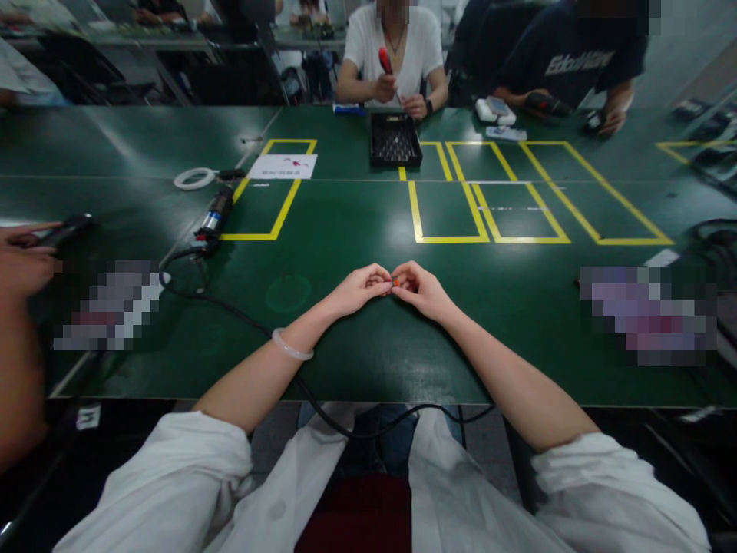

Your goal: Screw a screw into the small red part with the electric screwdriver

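- White sleeves [173,468], rolled to the elbows, lay nearest, short of the near edge of the green table [345,365].
- Black cable [368,435] sagged over that edge, passed under the left forearm and ran on toward the table's left part.
- A pale bangle [292,346] circled the left wrist.
- Past the middle of the near edge, the left hand [364,288] and right hand [419,290] met at the fingertips, both pinched on a small orange piece [395,283], mostly hidden by the fingers.
- Toward the left and right ends lay two blurred-out items [109,307]; what they were could not be told.
- At the left edge another person's hand [26,265] was beside a dark object [69,228].
- Further in lay a power screwdriver [213,215], a white coil [194,179] just beyond it, and a printed sheet [283,166] on a yellow tape outline [247,237].
- Near the far edge stood a black tray [395,162]; behind it a person in a white top held a red-handled screwdriver [385,61].
- Toward the far right corner, a person in a dark shirt [576,65] sat by a white device [495,111].
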Demonstrator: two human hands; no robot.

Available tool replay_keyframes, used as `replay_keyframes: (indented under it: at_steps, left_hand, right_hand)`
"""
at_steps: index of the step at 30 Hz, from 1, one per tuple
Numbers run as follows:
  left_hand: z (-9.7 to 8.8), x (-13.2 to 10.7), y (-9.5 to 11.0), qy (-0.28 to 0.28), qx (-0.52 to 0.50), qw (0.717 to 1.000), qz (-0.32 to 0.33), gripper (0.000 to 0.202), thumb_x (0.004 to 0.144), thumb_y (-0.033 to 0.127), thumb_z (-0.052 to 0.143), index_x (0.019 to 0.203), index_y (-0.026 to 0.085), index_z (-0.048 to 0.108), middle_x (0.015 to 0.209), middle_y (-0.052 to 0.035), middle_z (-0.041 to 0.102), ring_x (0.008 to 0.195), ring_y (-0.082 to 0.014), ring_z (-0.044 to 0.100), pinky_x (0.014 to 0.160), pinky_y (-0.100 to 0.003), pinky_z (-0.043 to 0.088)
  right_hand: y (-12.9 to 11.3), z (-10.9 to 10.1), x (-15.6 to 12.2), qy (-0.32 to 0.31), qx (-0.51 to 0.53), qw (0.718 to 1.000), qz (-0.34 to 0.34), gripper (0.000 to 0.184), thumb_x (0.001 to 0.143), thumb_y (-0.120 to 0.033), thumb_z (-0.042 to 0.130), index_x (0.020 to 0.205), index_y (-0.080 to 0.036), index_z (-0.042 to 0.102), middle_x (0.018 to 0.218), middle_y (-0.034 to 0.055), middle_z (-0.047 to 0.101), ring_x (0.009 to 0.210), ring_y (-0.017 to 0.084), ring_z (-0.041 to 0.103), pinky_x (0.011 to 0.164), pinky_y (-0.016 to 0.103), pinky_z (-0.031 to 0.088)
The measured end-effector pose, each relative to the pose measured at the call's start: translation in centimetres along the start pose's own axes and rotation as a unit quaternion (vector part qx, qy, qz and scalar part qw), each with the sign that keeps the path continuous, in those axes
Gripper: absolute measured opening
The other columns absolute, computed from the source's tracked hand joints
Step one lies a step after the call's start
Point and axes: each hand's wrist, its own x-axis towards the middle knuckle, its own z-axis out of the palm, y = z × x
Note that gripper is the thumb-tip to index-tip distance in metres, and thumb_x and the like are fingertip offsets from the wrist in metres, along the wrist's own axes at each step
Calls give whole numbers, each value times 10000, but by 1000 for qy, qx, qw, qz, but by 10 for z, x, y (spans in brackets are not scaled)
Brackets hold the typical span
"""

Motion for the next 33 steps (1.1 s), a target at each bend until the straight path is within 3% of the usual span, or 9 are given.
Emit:
replay_keyframes:
  at_steps: [7, 12, 19, 23, 33]
  left_hand:
    - [0, 0, -3, 2, -2, 1000, 0, 326, 825, 357, 689, 1006, 113, 571, 899, -53, 635, 812, -134, 592, 750, -262, 448]
    - [0, 0, -3, 5, -11, 1000, 4, 340, 796, 325, 722, 1016, 114, 572, 863, -23, 595, 784, -115, 565, 737, -249, 442]
    - [-1, -1, 0, 16, -17, 1000, 15, 310, 819, 325, 693, 1010, 113, 572, 927, -45, 603, 829, -124, 572, 790, -271, 453]
    - [-1, -1, 0, 20, -14, 1000, 16, 288, 802, 292, 702, 988, 123, 562, 939, -44, 606, 829, -123, 579, 805, -278, 462]
    - [-2, 0, -2, 21, -9, 1000, 16, 299, 774, 265, 722, 979, 122, 557, 943, -45, 613, 804, -111, 585, 765, -256, 465]
  right_hand:
    - [0, 0, 1, 5, 33, 999, 22, 244, 912, -442, 598, 961, -204, 573, 787, 8, 641, 670, 132, 581, 631, 275, 474]
    - [-3, -2, 1, 10, 15, 1000, 16, 234, 894, -424, 627, 933, -197, 585, 789, -1, 614, 650, 120, 557, 614, 266, 448]
    - [-5, -3, 0, 8, -21, 1000, 0, 203, 869, -375, 650, 952, -198, 596, 775, -12, 591, 611, 106, 480, 568, 253, 383]
    - [-5, -2, 1, 23, -18, 1000, 3, 243, 837, -356, 682, 994, -197, 588, 853, 4, 624, 647, 109, 505, 598, 257, 406]
    - [-4, -4, 1, 13, -47, 999, -14, 182, 840, -304, 669, 969, -194, 604, 810, 2, 624, 648, 119, 518, 597, 265, 408]
